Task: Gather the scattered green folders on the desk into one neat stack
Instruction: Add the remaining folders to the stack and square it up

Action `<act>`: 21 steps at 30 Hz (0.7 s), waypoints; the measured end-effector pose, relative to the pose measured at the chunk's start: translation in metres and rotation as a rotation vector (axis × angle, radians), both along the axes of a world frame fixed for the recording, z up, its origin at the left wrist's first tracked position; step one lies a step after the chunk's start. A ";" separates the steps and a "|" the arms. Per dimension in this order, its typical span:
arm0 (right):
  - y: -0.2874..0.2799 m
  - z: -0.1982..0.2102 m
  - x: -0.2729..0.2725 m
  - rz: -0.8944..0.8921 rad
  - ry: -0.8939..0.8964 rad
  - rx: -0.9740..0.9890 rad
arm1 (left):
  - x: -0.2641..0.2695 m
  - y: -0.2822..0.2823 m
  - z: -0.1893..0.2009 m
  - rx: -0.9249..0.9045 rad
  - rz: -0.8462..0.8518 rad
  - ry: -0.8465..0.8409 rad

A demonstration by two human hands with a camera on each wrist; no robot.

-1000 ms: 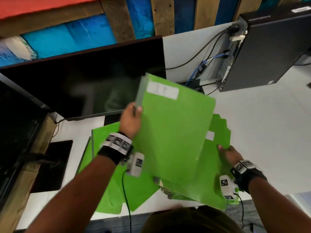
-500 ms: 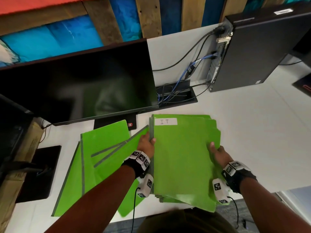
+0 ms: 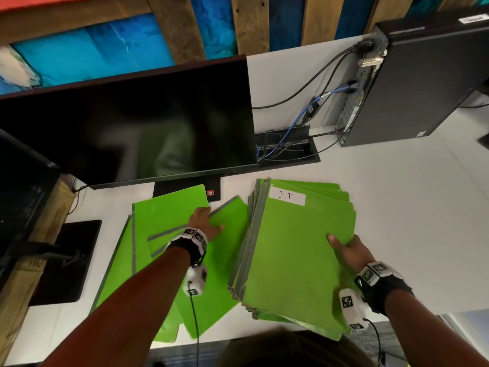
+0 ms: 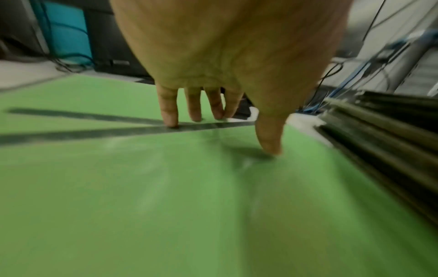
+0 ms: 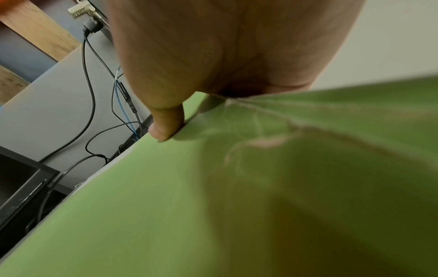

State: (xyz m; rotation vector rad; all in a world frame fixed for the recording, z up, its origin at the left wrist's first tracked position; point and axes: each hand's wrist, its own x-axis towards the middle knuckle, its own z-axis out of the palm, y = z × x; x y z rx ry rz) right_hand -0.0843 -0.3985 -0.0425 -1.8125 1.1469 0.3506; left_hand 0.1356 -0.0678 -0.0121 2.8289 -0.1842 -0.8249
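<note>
A stack of green folders (image 3: 296, 250) lies at the desk's front right, its top one bearing a white "I.T" label (image 3: 287, 197). My right hand (image 3: 344, 249) grips the stack's right edge, with the thumb (image 5: 166, 127) on the top cover (image 5: 213, 206) and the fingers hidden beneath. To the left, several loose green folders (image 3: 164, 215) with grey spines lie fanned and overlapping. My left hand (image 3: 205, 222) rests on them with straight fingers (image 4: 169, 114), fingertips touching a cover (image 4: 142, 187) beside a grey spine strip. The stack's edge (image 4: 379, 131) is just right of that hand.
A black monitor (image 3: 127, 128) stands behind the loose folders, its base close to them. Behind the stack is a cable tray (image 3: 288, 151), with a black computer tower (image 3: 423, 80) at the back right. A black pad (image 3: 66, 260) lies far left. Bare white desk (image 3: 410, 207) extends right.
The "I.T" folder came down flat onto the right stack. My left hand let go of it and moved left onto the loose folders. My right hand stayed on the stack's right edge.
</note>
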 end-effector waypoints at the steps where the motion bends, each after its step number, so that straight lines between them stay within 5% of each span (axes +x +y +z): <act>1: 0.000 0.000 0.000 -0.003 -0.001 0.002 | 0.001 0.011 -0.003 0.060 -0.052 0.002; 10: -0.001 -0.001 0.000 0.008 -0.014 0.019 | 0.000 0.020 0.001 0.283 -0.208 0.031; 21: -0.005 -0.015 -0.001 -0.011 -0.057 0.045 | 0.020 0.043 0.037 0.069 -0.221 0.085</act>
